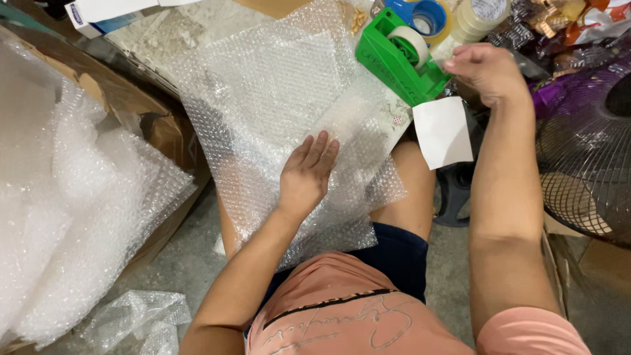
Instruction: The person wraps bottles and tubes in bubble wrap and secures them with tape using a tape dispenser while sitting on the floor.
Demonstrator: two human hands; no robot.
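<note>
On lap, clear bubble wrap [276,125], crinkled, left hand [307,172] flat atop

Grey concrete floor [453,276] — cluttered, dim

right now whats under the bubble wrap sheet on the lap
The bubble wrap sheet lies over the person's knees and the marble tabletop, with the left hand flat on top. A paler flat shape shows faintly through it; what that is cannot be told.
</note>
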